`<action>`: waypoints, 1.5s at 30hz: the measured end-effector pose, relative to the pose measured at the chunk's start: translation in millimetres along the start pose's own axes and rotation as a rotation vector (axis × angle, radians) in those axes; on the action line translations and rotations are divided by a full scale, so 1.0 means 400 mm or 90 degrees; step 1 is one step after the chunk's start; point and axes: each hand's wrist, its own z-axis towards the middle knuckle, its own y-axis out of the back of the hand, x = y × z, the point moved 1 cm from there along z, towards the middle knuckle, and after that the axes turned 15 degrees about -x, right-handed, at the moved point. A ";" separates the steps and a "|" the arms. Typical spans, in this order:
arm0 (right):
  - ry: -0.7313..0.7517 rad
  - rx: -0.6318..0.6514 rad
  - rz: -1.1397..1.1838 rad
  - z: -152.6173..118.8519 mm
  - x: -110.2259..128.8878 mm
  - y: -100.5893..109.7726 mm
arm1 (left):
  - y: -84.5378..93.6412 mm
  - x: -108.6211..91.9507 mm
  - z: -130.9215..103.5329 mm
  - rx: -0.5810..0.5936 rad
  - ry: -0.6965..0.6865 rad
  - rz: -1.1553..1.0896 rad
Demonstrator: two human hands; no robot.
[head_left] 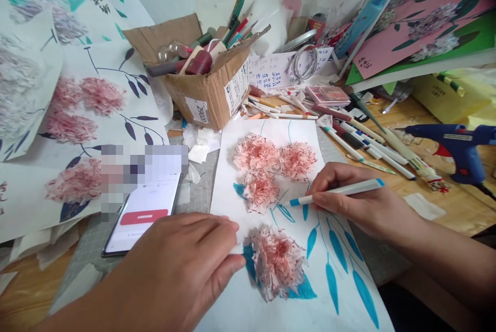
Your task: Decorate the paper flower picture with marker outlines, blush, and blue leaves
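My right hand (349,198) grips a white marker with blue ends (337,191). Its tip end points at a blue leaf outline on the white sheet of paper (225,177). The sheet bears pink crumpled-paper flowers (258,154) with dark-edged petals, plus blue stems and filled-in blue leaves (337,249). My left hand (194,265) rests over the sheet's left edge, beside the lowest flower (278,262). Its thumb and fingers pinch together on a small white object (237,249), mostly hidden, whose kind I cannot make out.
A phone (143,208) lies on the grey mat to the left. Behind stands a cardboard box (209,94) of pens and tools. Loose markers (372,151) and a blue glue gun (461,146) lie to the right. Finished flower pictures (108,68) lean at the left.
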 end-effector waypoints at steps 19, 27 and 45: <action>-0.012 0.011 0.010 0.004 0.009 -0.003 | -0.008 0.001 -0.006 -0.018 0.003 -0.008; 0.012 -0.006 -0.038 0.013 0.017 -0.010 | -0.004 -0.002 -0.001 -0.014 0.006 0.002; -0.029 0.013 0.008 0.006 0.012 -0.001 | -0.002 0.002 -0.003 -0.014 -0.001 0.004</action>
